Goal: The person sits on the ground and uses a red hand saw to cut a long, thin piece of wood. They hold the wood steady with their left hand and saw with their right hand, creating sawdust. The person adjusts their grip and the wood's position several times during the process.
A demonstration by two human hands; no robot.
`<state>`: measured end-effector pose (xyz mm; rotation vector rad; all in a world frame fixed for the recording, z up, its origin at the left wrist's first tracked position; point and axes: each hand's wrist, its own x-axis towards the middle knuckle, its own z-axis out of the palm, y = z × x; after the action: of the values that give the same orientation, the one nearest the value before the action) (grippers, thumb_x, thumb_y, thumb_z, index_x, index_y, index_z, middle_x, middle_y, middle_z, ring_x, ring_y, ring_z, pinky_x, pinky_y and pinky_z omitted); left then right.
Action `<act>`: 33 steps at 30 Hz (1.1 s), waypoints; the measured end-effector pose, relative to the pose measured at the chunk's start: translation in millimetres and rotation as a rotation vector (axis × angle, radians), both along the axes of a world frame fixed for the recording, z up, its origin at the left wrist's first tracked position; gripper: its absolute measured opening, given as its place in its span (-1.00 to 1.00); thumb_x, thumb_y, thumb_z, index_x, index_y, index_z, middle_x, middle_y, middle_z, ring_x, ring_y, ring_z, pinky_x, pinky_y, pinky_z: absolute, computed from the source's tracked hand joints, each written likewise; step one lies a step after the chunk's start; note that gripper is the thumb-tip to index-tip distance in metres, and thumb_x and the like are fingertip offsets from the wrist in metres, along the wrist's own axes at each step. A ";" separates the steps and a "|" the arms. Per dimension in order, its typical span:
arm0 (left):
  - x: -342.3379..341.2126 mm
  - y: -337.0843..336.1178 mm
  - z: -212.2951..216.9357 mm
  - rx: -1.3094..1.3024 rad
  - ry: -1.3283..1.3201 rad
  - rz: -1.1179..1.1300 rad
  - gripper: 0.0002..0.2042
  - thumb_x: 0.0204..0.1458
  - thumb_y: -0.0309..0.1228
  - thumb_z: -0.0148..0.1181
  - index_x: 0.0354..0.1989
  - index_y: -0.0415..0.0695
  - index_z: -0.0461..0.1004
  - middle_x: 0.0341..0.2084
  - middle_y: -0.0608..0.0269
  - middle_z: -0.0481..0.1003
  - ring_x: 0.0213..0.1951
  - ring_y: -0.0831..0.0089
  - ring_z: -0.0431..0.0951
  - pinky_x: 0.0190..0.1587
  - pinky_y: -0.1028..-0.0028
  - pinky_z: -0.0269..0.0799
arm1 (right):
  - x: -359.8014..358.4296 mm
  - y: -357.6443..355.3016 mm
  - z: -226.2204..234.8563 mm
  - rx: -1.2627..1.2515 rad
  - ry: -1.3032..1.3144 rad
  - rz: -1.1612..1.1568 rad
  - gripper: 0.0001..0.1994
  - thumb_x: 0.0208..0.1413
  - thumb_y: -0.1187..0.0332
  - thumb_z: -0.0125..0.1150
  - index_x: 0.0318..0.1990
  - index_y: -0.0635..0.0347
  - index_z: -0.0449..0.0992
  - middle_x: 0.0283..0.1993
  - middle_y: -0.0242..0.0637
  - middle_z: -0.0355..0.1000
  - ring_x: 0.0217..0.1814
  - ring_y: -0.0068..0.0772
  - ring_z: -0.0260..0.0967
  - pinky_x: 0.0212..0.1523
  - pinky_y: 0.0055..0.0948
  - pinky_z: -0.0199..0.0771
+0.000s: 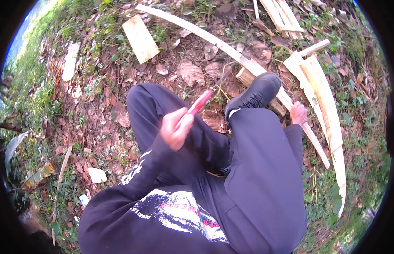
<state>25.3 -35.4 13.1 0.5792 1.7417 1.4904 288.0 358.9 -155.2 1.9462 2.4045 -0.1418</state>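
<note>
My left hand is closed round the red handle of a tool. Its narrow dark metal end points up and right, too blurred to tell its kind. At the right, beyond my bent knee, my right hand grips a long, pale, curved wooden strip near its lower end. The strip runs from the top of the view down to the right. Under it lies a short wooden block, partly hidden by my black shoe, which rests against the strip. The tool's tip is near the block, apart from my right hand.
A broad split wood piece curves down the right side. More pale slats lie at the top right. A flat board and a smaller one lie at the upper left. Dry leaves and grass cover the ground.
</note>
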 end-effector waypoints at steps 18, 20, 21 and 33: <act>-19.7 70.5 -9.9 -0.035 0.389 -0.007 -0.77 0.12 -0.45 0.02 -0.56 -0.29 0.27 -0.75 0.12 0.22 -0.66 0.45 0.25 -0.55 0.40 0.16 | -23.8 -18.7 4.6 0.010 0.064 0.000 -0.45 0.18 0.04 -0.25 -0.37 0.34 0.59 -0.29 0.21 0.49 -0.17 0.25 0.46 -0.06 0.04 0.41; -22.6 85.7 -22.5 0.009 0.295 0.002 -0.76 0.11 -0.44 0.01 -0.58 -0.28 0.27 -0.75 0.08 0.23 -0.69 0.35 0.25 -0.56 0.37 0.17 | -14.1 -14.9 4.1 0.013 0.031 -0.044 -0.45 0.18 0.03 -0.25 -0.36 0.34 0.59 -0.28 0.20 0.49 -0.16 0.24 0.46 -0.05 0.03 0.41; -19.8 79.0 -19.4 -0.013 0.233 -0.003 -0.75 0.12 -0.44 0.00 -0.58 -0.28 0.27 -0.76 0.08 0.23 -0.70 0.33 0.25 -0.56 0.37 0.17 | -8.1 -14.5 2.3 0.010 0.012 -0.060 -0.44 0.18 0.03 -0.26 -0.36 0.33 0.59 -0.28 0.20 0.49 -0.16 0.24 0.46 -0.05 0.03 0.41; -35.5 84.4 -10.9 0.032 0.528 -0.122 -0.73 0.17 -0.39 -0.01 -0.56 -0.24 0.31 -0.74 0.35 0.23 -0.63 0.61 0.23 -0.54 0.53 0.15 | 1.6 -4.9 -6.0 0.020 0.010 -0.013 -0.43 0.19 0.01 -0.26 -0.34 0.34 0.59 -0.25 0.19 0.49 -0.14 0.24 0.46 -0.02 0.00 0.41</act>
<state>-10.2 49.0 2.2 1.1560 2.0269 1.3586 289.6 354.0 -161.2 1.9737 2.4093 -0.1288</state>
